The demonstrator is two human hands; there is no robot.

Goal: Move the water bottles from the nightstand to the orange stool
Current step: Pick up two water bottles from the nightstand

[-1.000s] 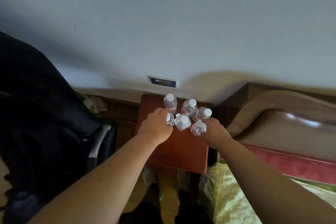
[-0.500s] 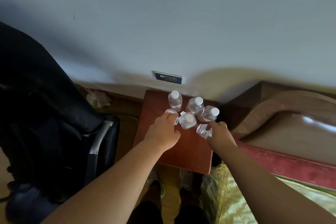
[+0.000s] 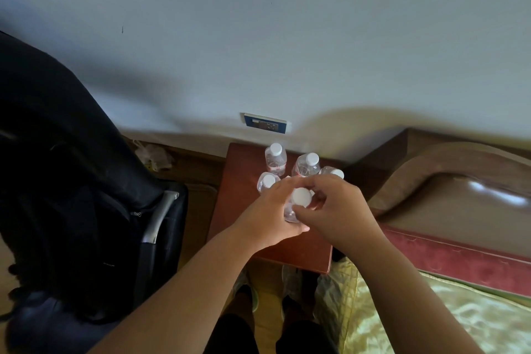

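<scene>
One water bottle (image 3: pixel 298 201) upright, cap up, between both hands' fingers (image 3: pixel 309 187).

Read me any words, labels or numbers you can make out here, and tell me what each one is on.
No text here is legible.
Wall plate: faint marks on its dark face, too small and blurred to read.
Bottle at the back: pinkish label band, print too blurred to read.
Bottle next to it: same kind of label, unreadable.
Black bag: small light mark, perhaps a logo, too small to read.
</scene>
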